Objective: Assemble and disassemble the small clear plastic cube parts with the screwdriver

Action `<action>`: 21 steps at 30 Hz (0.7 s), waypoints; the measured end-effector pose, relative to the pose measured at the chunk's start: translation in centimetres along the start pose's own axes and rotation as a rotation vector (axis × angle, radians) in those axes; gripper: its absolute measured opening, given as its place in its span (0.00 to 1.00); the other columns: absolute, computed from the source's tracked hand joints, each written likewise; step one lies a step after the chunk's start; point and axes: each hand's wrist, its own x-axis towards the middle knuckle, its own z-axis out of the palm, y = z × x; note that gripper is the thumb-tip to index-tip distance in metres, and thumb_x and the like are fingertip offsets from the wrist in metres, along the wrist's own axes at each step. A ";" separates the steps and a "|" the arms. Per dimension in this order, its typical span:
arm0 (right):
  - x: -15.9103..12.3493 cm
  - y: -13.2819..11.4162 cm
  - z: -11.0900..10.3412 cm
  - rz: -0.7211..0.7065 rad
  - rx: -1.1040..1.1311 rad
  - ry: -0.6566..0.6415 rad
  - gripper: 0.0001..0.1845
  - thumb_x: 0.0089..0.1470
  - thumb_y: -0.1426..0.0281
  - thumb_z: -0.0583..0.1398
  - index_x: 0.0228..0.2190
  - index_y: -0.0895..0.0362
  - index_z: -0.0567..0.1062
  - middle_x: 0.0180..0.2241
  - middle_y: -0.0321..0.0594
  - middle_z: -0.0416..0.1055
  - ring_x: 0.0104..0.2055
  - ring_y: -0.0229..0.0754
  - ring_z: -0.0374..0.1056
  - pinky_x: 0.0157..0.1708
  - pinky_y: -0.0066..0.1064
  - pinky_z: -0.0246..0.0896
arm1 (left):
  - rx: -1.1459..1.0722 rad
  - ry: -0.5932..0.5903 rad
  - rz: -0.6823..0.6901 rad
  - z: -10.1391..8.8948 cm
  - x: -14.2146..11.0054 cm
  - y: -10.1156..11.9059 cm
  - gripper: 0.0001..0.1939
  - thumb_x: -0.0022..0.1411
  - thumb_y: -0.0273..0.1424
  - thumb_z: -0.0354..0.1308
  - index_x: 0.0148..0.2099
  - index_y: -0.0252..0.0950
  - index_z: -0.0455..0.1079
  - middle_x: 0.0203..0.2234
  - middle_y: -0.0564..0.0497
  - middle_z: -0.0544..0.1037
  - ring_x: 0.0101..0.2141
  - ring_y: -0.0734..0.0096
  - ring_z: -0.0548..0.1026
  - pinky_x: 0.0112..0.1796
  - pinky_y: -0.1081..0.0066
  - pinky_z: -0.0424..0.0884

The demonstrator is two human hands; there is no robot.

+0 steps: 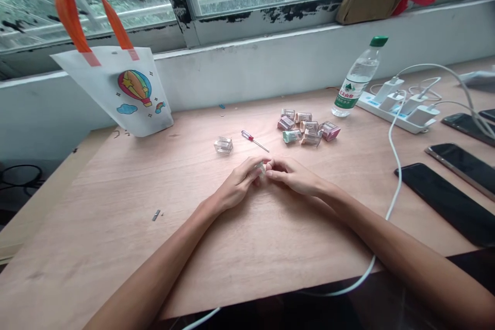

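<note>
I've got the left hand (240,184) and right hand (294,175) meeting at the fingertips, pinching a small clear plastic piece (261,167) over the counter (116,247), a red-handled screwdriver (251,139) just far of them.

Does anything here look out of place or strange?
A small metal piece lies alone on the wooden desk, away from the screwdriver and clear plastic boxes; it looks stray. The window frame also shows black patches.
</note>
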 end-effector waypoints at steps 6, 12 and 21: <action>-0.9 -0.4 -1.4 0.195 0.117 0.060 0.17 0.60 0.55 0.60 0.34 0.57 0.70 0.28 0.31 0.63 0.25 0.33 0.55 0.25 0.26 0.50 | 0.067 0.055 0.026 -0.8 -0.3 -0.1 0.19 0.74 0.38 0.47 0.60 0.40 0.70 0.50 0.46 0.75 0.43 0.64 0.72 0.50 0.64 0.68; -0.5 -0.9 -1.1 -0.038 -0.207 0.261 0.17 0.60 0.56 0.62 0.39 0.58 0.74 0.38 0.39 0.72 0.33 0.37 0.64 0.34 0.30 0.59 | -0.050 0.214 0.011 -1.0 -0.4 -0.4 0.21 0.74 0.40 0.46 0.63 0.38 0.65 0.53 0.43 0.74 0.36 0.71 0.73 0.46 0.66 0.70; 0.9 0.6 2.4 -0.203 -0.440 0.326 0.12 0.65 0.61 0.59 0.45 0.54 0.76 0.45 0.40 0.75 0.33 0.37 0.67 0.36 0.31 0.63 | -0.066 0.236 -0.092 -0.5 -0.4 0.1 0.26 0.71 0.45 0.51 0.64 0.35 0.65 0.38 0.48 0.77 0.31 0.70 0.71 0.36 0.70 0.70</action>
